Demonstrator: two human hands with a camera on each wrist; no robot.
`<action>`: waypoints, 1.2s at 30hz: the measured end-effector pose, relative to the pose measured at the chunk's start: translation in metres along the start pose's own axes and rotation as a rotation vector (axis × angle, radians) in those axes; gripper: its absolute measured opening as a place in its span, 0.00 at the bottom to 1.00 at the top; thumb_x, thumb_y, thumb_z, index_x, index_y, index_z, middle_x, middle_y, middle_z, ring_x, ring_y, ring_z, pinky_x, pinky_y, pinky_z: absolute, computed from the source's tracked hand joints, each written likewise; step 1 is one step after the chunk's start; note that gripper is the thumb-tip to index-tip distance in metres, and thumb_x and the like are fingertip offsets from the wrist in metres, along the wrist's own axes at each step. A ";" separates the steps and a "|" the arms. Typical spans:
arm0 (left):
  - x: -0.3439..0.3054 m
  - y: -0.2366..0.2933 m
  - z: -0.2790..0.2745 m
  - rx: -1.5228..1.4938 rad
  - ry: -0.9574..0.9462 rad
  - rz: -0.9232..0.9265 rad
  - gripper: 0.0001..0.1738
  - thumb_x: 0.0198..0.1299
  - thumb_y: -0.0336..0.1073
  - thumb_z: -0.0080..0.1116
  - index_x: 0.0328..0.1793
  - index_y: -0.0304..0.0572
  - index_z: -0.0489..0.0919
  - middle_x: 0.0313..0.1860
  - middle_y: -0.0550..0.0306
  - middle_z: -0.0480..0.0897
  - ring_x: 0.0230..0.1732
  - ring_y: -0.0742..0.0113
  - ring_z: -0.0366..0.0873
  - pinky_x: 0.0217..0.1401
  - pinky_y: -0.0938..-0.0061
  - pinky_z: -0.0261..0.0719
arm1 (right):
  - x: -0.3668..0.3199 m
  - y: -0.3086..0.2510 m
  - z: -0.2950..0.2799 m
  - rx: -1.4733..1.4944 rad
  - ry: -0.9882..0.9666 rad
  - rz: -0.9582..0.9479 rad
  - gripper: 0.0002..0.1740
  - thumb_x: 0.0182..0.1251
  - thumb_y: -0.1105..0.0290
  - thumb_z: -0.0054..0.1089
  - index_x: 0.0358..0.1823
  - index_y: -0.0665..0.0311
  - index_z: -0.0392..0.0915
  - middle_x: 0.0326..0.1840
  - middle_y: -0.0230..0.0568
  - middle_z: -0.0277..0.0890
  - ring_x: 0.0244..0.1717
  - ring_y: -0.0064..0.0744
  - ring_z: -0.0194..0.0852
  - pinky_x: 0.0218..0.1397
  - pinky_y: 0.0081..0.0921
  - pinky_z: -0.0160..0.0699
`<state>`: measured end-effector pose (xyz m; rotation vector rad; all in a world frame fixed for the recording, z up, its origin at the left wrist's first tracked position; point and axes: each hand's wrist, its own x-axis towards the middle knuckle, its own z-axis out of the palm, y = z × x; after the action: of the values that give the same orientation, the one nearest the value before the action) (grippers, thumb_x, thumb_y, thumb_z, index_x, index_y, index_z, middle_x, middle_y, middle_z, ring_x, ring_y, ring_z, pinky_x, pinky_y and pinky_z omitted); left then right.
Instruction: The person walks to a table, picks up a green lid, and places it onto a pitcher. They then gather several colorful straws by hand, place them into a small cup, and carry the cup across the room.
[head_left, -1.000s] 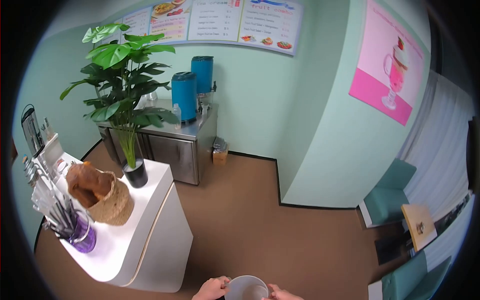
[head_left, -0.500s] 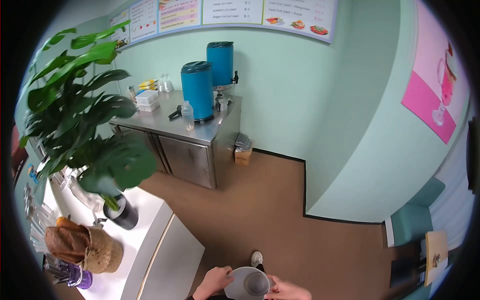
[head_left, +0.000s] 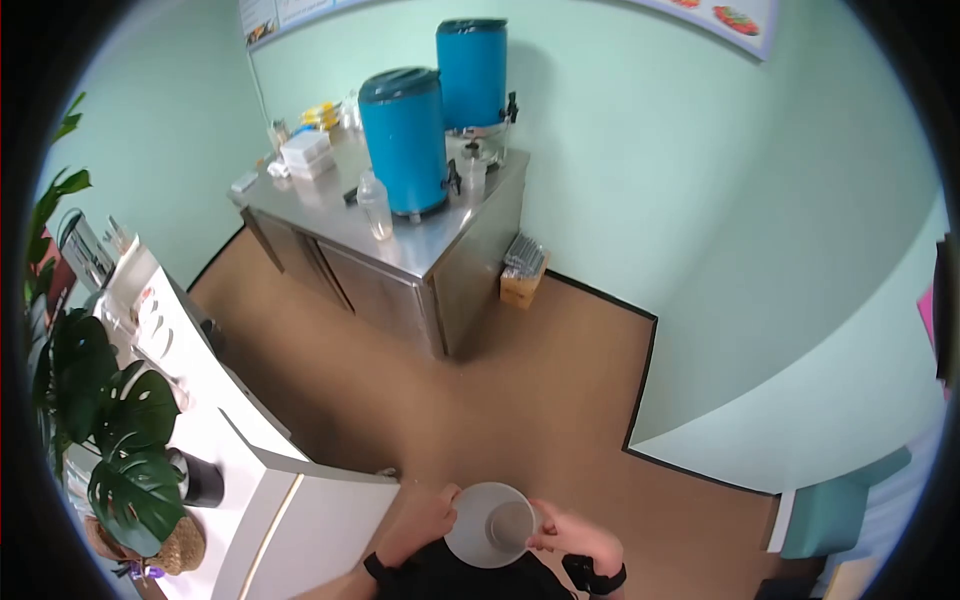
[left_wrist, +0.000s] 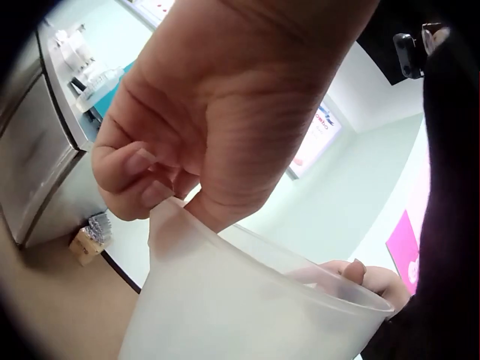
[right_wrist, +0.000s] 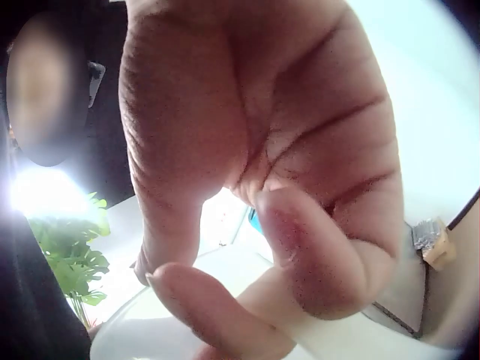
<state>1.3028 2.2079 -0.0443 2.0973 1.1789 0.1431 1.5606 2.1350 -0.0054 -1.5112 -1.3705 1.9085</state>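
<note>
A translucent white plastic jug (head_left: 468,520) is held upright in front of the body, between both hands. A round outline shows at the bottom inside it. My left hand (head_left: 425,522) pinches the rim at the spout, thumb to the inside and curled fingers outside, as the left wrist view shows. On the opposite side my right hand (head_left: 572,535) grips the jug with curled fingers at the rim. In the right wrist view the jug (right_wrist: 135,330) is partly hidden behind those fingers.
Ahead stands a steel counter (head_left: 385,262) with two blue drink dispensers (head_left: 402,145), a clear plastic bottle (head_left: 375,208) and white boxes (head_left: 306,150). A white counter (head_left: 235,435) with a potted plant (head_left: 130,480) is close on the left. A cardboard box (head_left: 520,290) sits on the floor.
The view has turned down and come nearer to the steel counter. The plant has slid to the left edge. Both hands keep holding the jug, which now appears higher in view.
</note>
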 end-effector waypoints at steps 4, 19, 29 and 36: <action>0.053 -0.035 0.007 -0.029 0.078 0.089 0.19 0.50 0.30 0.49 0.51 0.35 0.75 0.31 0.41 0.80 0.33 0.44 0.77 0.42 0.58 0.73 | 0.039 -0.024 -0.046 -0.077 -0.044 0.065 0.39 0.60 0.64 0.60 0.67 0.70 0.49 0.29 0.43 0.78 0.30 0.26 0.75 0.33 0.21 0.71; 0.185 -0.069 -0.161 -0.286 0.495 -0.255 0.16 0.48 0.33 0.53 0.45 0.38 0.71 0.31 0.40 0.80 0.35 0.42 0.77 0.40 0.55 0.75 | 0.236 -0.199 -0.143 -0.632 0.043 -0.078 0.35 0.62 0.59 0.56 0.65 0.66 0.53 0.34 0.54 0.79 0.33 0.37 0.79 0.43 0.28 0.74; 0.190 -0.123 -0.197 -0.396 0.752 -0.603 0.13 0.46 0.32 0.58 0.39 0.36 0.74 0.26 0.39 0.78 0.32 0.44 0.78 0.38 0.58 0.76 | 0.387 -0.263 -0.138 -0.787 -0.389 -0.152 0.34 0.62 0.58 0.55 0.64 0.67 0.55 0.37 0.55 0.79 0.36 0.44 0.80 0.43 0.30 0.75; 0.244 -0.163 -0.272 -0.484 0.857 -0.662 0.15 0.50 0.30 0.62 0.43 0.37 0.74 0.20 0.43 0.75 0.24 0.51 0.76 0.28 0.66 0.72 | 0.497 -0.320 -0.156 -0.810 -0.509 -0.181 0.33 0.63 0.59 0.51 0.65 0.66 0.51 0.37 0.63 0.76 0.40 0.58 0.77 0.46 0.39 0.73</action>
<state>1.2154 2.5964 -0.0044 1.1264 2.0131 0.9672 1.4229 2.7304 -0.0062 -1.1249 -2.6372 1.7704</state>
